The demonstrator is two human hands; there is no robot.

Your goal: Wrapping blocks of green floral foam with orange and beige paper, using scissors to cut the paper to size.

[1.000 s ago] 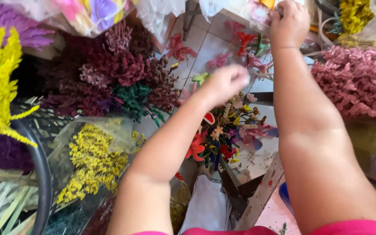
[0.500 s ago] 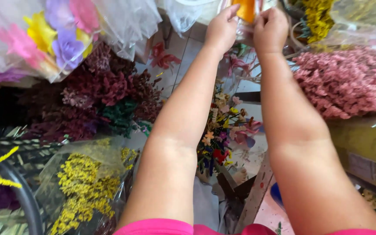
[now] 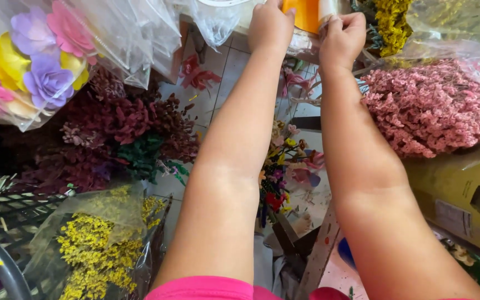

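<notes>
At twelve o'clock, both hands meet on an orange object wrapped in clear plastic [image 3: 305, 14], partly cut off by the upper edge. The left hand [image 3: 270, 25] has its fingers curled around the object's left side; the right hand [image 3: 343, 36] pinches the plastic on its right side with closed fingers. A bunch of pink dried flowers [image 3: 431, 108] lies at three o'clock. Yellow flowers in a clear sleeve [image 3: 98, 250] lie at eight o'clock, dark red flowers [image 3: 123, 130] at nine.

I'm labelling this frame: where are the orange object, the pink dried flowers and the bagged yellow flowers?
orange object [image 3: 305, 14], head view, its orange face between the hands.
pink dried flowers [image 3: 431, 105], head view, middle of the bunch.
bagged yellow flowers [image 3: 93, 253], head view, sprigs inside the clear bag.
</notes>
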